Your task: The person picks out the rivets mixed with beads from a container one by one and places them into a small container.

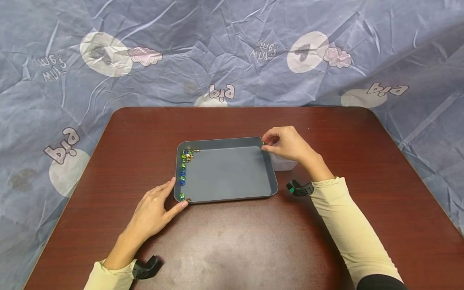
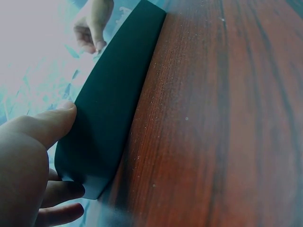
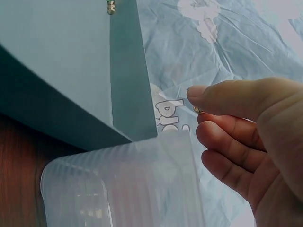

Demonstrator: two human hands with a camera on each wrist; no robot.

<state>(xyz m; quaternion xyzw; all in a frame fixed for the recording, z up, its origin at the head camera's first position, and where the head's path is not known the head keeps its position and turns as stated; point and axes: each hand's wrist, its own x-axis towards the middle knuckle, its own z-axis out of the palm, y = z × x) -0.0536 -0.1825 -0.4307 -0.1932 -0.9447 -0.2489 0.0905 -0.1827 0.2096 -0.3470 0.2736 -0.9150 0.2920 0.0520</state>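
Observation:
A grey rectangular tray (image 1: 232,173) lies on the table. Along its left wall sit several green and blue glass marbles (image 1: 183,173), with small gold spool-shaped pieces (image 1: 190,156) by the far left corner. My left hand (image 1: 154,207) spans the near left corner, its extended thumb at the front rim and its fingers along the left side. Over the far right corner, my right hand (image 1: 286,143) pinches a small shiny gold piece (image 3: 198,109) between thumb and index finger, mostly hidden by the fingertips. Below that hand stands a clear plastic container (image 3: 137,179), against the tray's right side.
The tray and container stand on a dark reddish wooden table (image 1: 232,241). A wrinkled blue-grey printed cloth (image 1: 232,52) hangs behind the table's far edge. A small brown piece (image 1: 188,199) lies in the tray near the left thumb.

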